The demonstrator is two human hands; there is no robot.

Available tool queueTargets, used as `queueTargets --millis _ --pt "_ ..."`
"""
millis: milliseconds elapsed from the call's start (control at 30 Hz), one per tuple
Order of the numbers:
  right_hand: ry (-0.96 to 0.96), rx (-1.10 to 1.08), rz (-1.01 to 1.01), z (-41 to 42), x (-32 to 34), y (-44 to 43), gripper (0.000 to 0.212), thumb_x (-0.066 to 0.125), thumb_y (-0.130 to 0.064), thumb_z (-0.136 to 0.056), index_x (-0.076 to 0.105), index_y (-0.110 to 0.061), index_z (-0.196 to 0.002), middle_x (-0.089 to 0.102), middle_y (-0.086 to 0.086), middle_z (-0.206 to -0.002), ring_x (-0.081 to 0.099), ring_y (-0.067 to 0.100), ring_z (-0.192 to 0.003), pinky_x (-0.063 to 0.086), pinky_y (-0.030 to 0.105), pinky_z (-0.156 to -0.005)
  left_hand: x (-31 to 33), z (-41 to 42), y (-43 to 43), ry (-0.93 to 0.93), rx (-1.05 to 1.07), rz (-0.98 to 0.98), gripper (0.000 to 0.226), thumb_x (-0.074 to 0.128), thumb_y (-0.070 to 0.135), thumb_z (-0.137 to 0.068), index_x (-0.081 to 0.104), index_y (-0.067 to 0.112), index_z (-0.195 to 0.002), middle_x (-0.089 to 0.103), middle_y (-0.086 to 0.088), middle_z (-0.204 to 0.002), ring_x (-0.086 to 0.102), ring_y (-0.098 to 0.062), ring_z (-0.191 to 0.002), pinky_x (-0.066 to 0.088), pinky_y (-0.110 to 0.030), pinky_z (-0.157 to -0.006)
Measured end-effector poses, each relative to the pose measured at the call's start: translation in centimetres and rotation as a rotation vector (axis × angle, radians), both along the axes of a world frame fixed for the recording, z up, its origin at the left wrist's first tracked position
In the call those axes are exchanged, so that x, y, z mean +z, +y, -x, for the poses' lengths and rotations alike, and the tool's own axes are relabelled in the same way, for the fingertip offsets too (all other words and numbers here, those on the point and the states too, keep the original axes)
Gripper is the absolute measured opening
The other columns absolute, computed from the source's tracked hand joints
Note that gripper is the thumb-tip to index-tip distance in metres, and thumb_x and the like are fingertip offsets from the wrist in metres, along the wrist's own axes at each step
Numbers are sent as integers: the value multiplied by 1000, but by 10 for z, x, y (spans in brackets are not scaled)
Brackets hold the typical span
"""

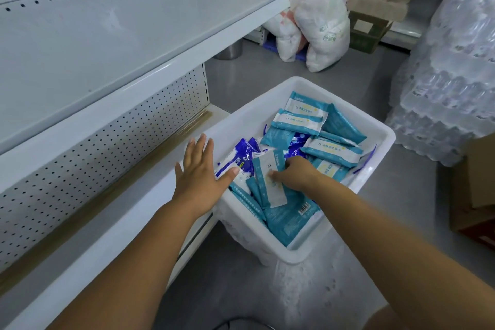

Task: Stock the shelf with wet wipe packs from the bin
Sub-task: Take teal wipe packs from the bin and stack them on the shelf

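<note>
A white plastic bin (pixel 380 142) stands on the floor, holding several teal-and-white and dark blue wet wipe packs. My right hand (pixel 294 174) is inside the bin, gripping a teal-and-white wipe pack (pixel 270 185) that stands tilted on edge. My left hand (pixel 199 169) hovers flat with fingers spread over the bin's left rim, its thumb touching a dark blue pack (pixel 241 158). The white metal shelf (pixel 112 43) on the left is bare.
A lower shelf board (pixel 88 225) runs beside the bin. Shrink-wrapped water bottle cases (pixel 450 83) are stacked at right. White sacks (pixel 318 29) and cardboard boxes (pixel 474 195) stand on the grey floor behind and to the right.
</note>
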State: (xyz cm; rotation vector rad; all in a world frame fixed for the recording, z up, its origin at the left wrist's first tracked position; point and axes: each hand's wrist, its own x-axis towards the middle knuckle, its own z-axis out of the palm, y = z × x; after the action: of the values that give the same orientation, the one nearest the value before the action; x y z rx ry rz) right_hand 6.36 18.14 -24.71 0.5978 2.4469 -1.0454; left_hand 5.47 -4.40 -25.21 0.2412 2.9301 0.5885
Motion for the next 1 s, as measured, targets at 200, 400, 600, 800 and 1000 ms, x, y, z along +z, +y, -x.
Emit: queueTargets --millis 200,400,600,800,1000 --pt "-57 79 -43 4 7 -5 52 75 -39 -87 61 -12 -129 65 6 -126 63 24 -112 49 29 -77 0 1 0 -7 1 20 95 36 74 -88 -5 26 -159 -16 6 -167 -19 -17 -153 5 -59 -122" --pt "52 -66 168 -2 5 3 45 84 -32 -80 67 -2 -110 72 9 -103 69 21 -89 59 37 -79 1 1 -1 -30 -5 -2 96 39 74 -89 -5 26 -159 -18 8 -166 -22 -15 -151 4 -58 -120" --pt "356 -224 375 -3 41 5 38 83 -24 -81 69 1 -104 73 17 -104 72 29 -94 59 45 -88 13 -4 -1 -89 -21 -7 102 27 80 -81 -5 22 -160 -21 5 -166 -24 -15 -151 -1 -56 -121" --pt "547 -278 733 0 94 -8 29 78 -16 -86 69 -2 -110 76 12 -105 72 30 -101 56 51 -95 71 -23 7 -124 128 -515 89 45 74 -82 31 25 -154 31 1 -161 27 -19 -149 29 -42 -117" --pt "554 -263 1148 5 148 -49 35 65 -14 -95 61 1 -127 70 15 -122 66 31 -115 54 49 -99 146 -19 -4 -124 202 -925 77 61 73 -75 52 25 -134 67 7 -120 71 -10 -96 60 -37 -85"
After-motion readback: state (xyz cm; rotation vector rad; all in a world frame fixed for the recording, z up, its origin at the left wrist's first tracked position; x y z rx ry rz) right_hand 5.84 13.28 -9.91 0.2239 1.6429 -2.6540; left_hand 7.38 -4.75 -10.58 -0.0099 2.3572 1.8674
